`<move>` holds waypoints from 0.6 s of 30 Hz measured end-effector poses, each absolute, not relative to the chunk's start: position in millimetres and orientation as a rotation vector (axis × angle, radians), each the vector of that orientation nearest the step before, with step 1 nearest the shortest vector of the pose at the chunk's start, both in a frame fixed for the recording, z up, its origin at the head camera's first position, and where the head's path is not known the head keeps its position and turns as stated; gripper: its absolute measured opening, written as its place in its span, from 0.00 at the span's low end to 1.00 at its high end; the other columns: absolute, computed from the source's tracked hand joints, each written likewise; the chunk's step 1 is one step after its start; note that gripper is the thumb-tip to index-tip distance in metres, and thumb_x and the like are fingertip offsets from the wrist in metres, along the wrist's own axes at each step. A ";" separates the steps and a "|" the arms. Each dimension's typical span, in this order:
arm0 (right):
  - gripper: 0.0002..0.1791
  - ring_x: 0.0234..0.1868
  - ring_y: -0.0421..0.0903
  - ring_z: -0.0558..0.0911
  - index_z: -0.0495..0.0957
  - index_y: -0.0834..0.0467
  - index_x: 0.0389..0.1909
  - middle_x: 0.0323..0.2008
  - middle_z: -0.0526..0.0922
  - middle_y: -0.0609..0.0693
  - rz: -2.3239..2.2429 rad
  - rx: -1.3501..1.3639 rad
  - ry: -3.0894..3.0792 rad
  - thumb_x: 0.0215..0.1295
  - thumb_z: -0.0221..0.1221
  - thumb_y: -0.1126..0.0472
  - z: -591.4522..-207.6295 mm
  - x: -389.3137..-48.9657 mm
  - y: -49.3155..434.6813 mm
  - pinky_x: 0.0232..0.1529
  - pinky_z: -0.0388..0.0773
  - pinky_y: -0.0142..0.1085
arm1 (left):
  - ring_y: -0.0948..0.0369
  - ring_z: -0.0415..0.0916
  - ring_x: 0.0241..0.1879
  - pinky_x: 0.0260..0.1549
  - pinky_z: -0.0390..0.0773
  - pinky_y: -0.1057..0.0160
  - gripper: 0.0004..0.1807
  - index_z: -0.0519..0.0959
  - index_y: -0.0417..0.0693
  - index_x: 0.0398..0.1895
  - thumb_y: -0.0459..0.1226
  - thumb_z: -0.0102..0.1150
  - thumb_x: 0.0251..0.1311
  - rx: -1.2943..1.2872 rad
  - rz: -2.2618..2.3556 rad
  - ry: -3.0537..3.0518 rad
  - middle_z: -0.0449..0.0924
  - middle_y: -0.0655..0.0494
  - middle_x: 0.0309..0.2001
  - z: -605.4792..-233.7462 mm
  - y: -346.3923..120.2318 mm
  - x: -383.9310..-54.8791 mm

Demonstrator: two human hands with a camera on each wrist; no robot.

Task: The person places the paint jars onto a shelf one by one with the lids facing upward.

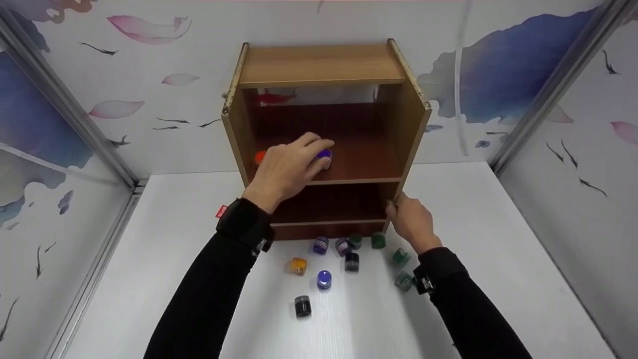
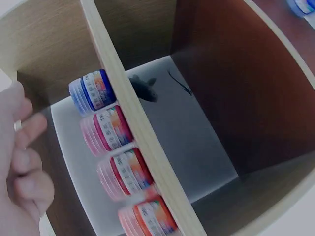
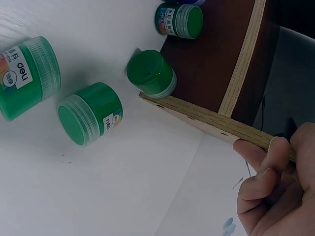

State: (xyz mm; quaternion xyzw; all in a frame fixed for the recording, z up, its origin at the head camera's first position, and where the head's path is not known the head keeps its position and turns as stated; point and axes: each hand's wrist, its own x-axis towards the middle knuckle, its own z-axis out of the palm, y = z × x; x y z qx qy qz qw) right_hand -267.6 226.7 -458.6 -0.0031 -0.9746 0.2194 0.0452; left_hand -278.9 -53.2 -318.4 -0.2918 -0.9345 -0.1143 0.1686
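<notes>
My left hand (image 1: pixel 288 167) reaches over the middle shelf of a small wooden cabinet (image 1: pixel 324 65). Its fingertips overlap a blue paint jar (image 1: pixel 324 153) in the head view. From the left wrist, my loosely bent fingers show apart from that blue jar (image 2: pixel 93 92). Beside it, a pink jar (image 2: pixel 108 130), a red jar (image 2: pixel 127 172) and an orange-red jar (image 2: pixel 149 219) stand in a row along the shelf. Lower down, my right hand (image 1: pixel 411 222) grips the front edge of the cabinet's right side panel (image 3: pixel 197 118), thumb on one side and bent fingers on the other.
Several paint jars lie or stand on the white table in front of the cabinet: a yellow jar (image 1: pixel 298 266), a blue jar (image 1: pixel 324 279), a black jar (image 1: pixel 302 305) and green jars nearer the right arm, one a green jar (image 3: pixel 91 114). Patterned walls surround the table.
</notes>
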 end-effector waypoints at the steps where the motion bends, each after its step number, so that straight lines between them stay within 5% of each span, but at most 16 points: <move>1: 0.21 0.28 0.49 0.81 0.74 0.66 0.54 0.37 0.86 0.63 0.673 -0.009 -2.973 0.74 0.46 0.53 -458.8 -267.1 226.6 0.26 0.73 0.41 | 0.61 0.76 0.29 0.34 0.79 0.64 0.21 0.73 0.60 0.64 0.51 0.48 0.72 -0.860 -0.341 -2.642 0.77 0.59 0.56 -321.1 -55.9 -275.6; 7: 0.17 0.22 0.49 0.77 0.75 0.65 0.40 0.26 0.83 0.61 0.657 0.025 -2.944 0.74 0.45 0.54 -459.1 -266.3 229.7 0.22 0.69 0.40 | 0.62 0.81 0.30 0.37 0.82 0.66 0.17 0.77 0.62 0.60 0.48 0.51 0.71 -0.972 -0.330 -2.582 0.80 0.61 0.54 -342.8 -68.3 -256.1; 13: 0.19 0.31 0.56 0.85 0.76 0.66 0.43 0.31 0.85 0.62 0.664 0.026 -2.942 0.74 0.45 0.54 -460.0 -266.4 230.5 0.29 0.77 0.48 | 0.66 0.69 0.20 0.25 0.75 0.71 0.16 0.77 0.62 0.58 0.48 0.50 0.71 -1.043 -0.262 -2.582 0.80 0.64 0.52 -376.3 -75.7 -242.3; 18: 0.18 0.28 0.55 0.83 0.75 0.65 0.38 0.29 0.84 0.62 0.662 0.039 -2.944 0.74 0.45 0.53 -461.9 -266.2 228.5 0.28 0.77 0.48 | 0.67 0.69 0.22 0.28 0.76 0.72 0.15 0.78 0.61 0.57 0.47 0.51 0.71 -1.052 -0.304 -2.651 0.82 0.64 0.50 -412.7 -82.8 -236.1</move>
